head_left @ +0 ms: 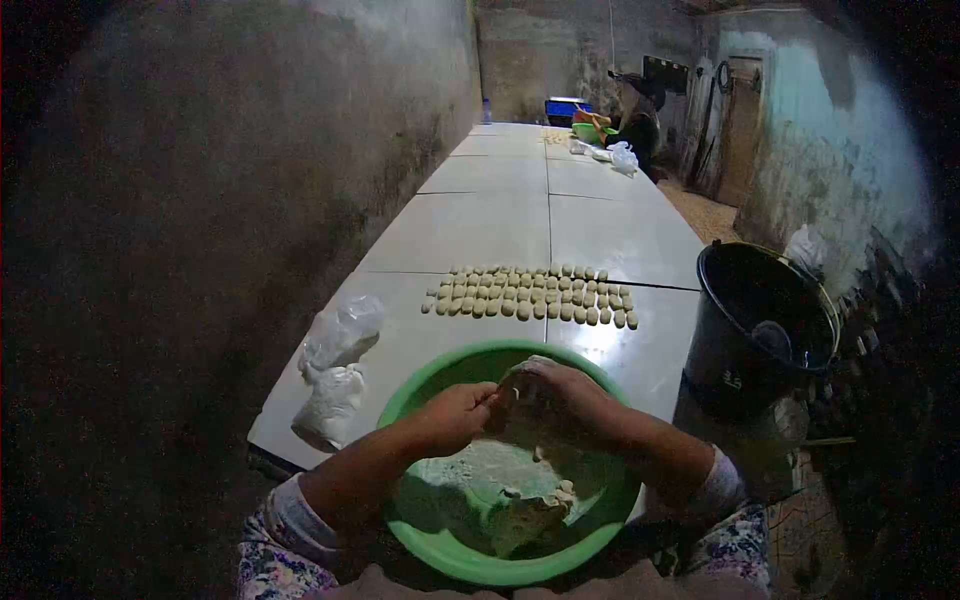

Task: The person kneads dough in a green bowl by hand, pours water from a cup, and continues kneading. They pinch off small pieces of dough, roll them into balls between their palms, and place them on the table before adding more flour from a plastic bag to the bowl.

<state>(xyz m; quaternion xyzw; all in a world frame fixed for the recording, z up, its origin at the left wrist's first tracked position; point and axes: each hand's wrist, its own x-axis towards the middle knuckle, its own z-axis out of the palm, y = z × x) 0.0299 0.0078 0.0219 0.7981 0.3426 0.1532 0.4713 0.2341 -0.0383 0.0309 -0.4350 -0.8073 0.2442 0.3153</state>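
Both hands meet over the basin, the left hand [455,418] with its fingers curled in and the right hand [572,398] arched and dusted pale; whether they are clamped on anything between them cannot be told. Below the grip, small soft dough lumps [565,492] lie in loose, powdery flour [480,468] that coats the bottom of the round green basin [400,400], smooth and wide-rimmed.

Just beyond the grip, dough pieces [523,296] sit in close crosswise rows, rounded, stubby and matte cream. They rest on a long table [480,225], its glossy white surface cut into panels by thin dark seams, with glare to the right of the basin's far rim. Left of the grip lie two crumpled, translucent plastic bags, the farther bag [345,330] wrinkled and thin, the nearer bag [330,408] bulging with white contents. To the right stands a deep black bucket [735,375] with pale markings.

Far ahead of the hands, another person [637,125] is beside the table's end, near a green bowl [588,132], a blue crate [567,108] and a white bag [623,158]. A rough, stained grey wall [290,140] rises on the left; on the right, a blotchy turquoise wall [825,140] adjoins a worn brown door [738,135].
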